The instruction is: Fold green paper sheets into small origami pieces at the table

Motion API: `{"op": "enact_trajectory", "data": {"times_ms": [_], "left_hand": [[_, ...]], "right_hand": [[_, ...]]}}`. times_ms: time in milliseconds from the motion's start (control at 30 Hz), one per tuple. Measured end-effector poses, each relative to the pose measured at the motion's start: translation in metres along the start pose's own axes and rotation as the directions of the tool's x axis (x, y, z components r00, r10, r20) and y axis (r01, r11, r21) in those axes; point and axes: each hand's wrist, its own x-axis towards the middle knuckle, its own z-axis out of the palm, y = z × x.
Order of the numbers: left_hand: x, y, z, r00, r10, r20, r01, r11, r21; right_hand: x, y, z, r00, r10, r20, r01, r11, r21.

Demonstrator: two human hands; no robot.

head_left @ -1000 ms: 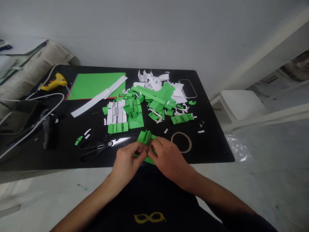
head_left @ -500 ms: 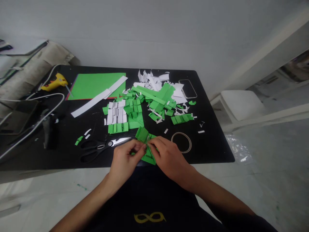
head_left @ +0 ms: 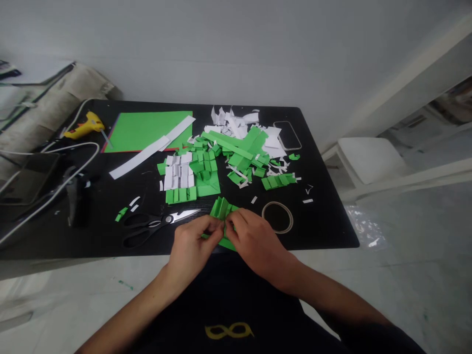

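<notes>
Two-handed pinch; apparently one green paper (head_left: 221, 208)

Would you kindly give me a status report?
Left grip, right grip: both pinching green paper. Paper folded, at near edge of table. Scissors near left grip, apparently not blocking.

From where I stand I can read no words or numbers; the one sign I make out is a yellow looped emblem (head_left: 229, 331) on the dark shirt (head_left: 221, 295), bottom centre.
</notes>
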Motion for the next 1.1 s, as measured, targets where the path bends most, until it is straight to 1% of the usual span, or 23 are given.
{"op": "enact_trajectory", "data": {"times_ms": [267, 500, 633, 800, 967, 1100], "left_hand": [[0.0005, -0.0009, 0.0014, 0.999, -0.032, -0.012, 0.031, 0.999, -0.037], [0.0033, -0.0014, -0.0015, 0.993, -0.116, -0.007, 0.115, 0.990, -0.081], [0.0024, -0.0027, -0.0019, 0.990, -0.141, -0.005, 0.140, 0.985, -0.097], [0.0008, -0.0026, -0.0010, 0.991, -0.132, -0.004, 0.131, 0.986, -0.100], [0.0015, -0.0014, -0.0006, 0.997, -0.077, -0.019, 0.076, 0.994, -0.078], [0.0013, -0.0021, -0.0004, 0.997, -0.070, -0.015, 0.069, 0.994, -0.081]], "right_hand": [[0.0018, 0.0023, 0.0002, 0.997, -0.036, -0.074, 0.036, 0.999, 0.005], [0.0011, 0.0067, -0.0025, 0.997, 0.046, -0.063, -0.037, 0.991, 0.131], [0.0002, 0.0076, -0.0047, 0.998, 0.028, -0.061, -0.016, 0.981, 0.196], [-0.0013, 0.0066, -0.0042, 0.999, 0.025, -0.029, -0.018, 0.976, 0.217], [-0.0007, 0.0049, -0.0031, 1.000, 0.014, -0.028, -0.008, 0.979, 0.206], [0.0008, 0.0060, -0.0028, 0.999, 0.021, -0.029, -0.015, 0.978, 0.210]]}}
